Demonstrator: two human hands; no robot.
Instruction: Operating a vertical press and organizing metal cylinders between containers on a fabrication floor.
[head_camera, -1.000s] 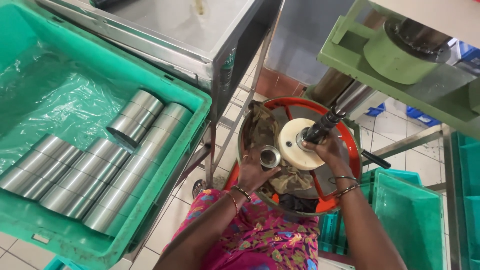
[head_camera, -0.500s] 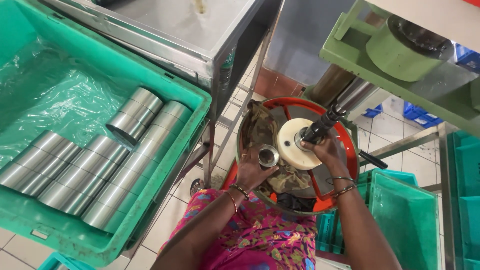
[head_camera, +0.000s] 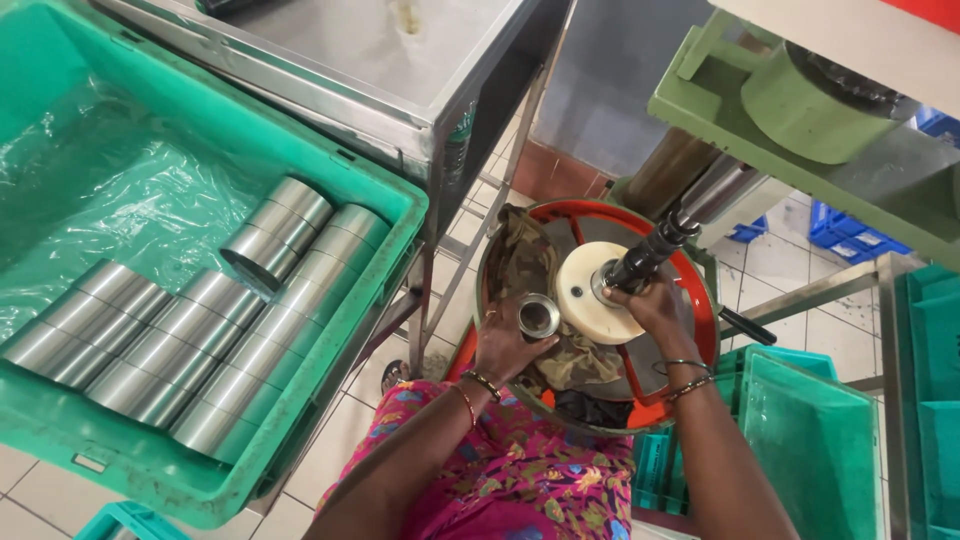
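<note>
My left hand (head_camera: 508, 350) holds a short shiny metal ring (head_camera: 538, 316) upright in front of a round red-rimmed wheel (head_camera: 700, 300). A dirty olive cloth (head_camera: 520, 262) lies over the wheel under that hand. My right hand (head_camera: 655, 310) grips the lower end of a dark threaded shaft (head_camera: 650, 255) where it meets a cream-coloured disc (head_camera: 582, 296) at the wheel's centre. Bangles sit on both wrists.
A green crate (head_camera: 330, 380) lined with clear plastic holds several shiny metal cylinders (head_camera: 200, 320) at the left. A steel table (head_camera: 400, 70) stands above it. A green machine frame (head_camera: 800, 110) is at upper right, with teal crates (head_camera: 810, 450) and blue crates (head_camera: 850, 230) on the tiled floor.
Both hands stay on the wheel; the left hand with the ring has shifted only slightly, and the right hand keeps its grip on the shaft.
</note>
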